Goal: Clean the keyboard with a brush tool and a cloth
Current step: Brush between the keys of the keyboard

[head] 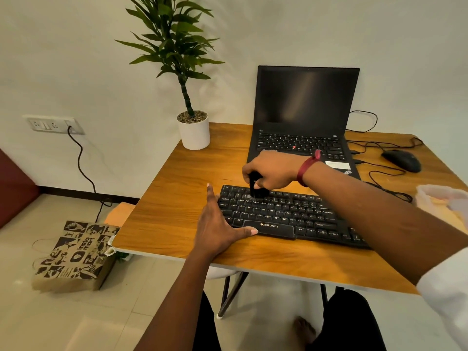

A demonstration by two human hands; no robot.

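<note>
A black keyboard [286, 214] lies on the wooden table [177, 178], angled toward the right. My right hand [272, 169] grips a black brush [256, 188] whose bristles touch the upper-left keys. My left hand [217, 224] rests flat against the keyboard's left end, fingers spread, thumb along its front edge. A pale cloth [442, 198] lies at the table's right edge, blurred.
An open black laptop [304, 110] stands behind the keyboard. A black mouse [402, 160] and cables lie at the back right. A potted plant [193, 130] sits at the back left corner. A printed paper bag [73, 257] stands on the floor to the left.
</note>
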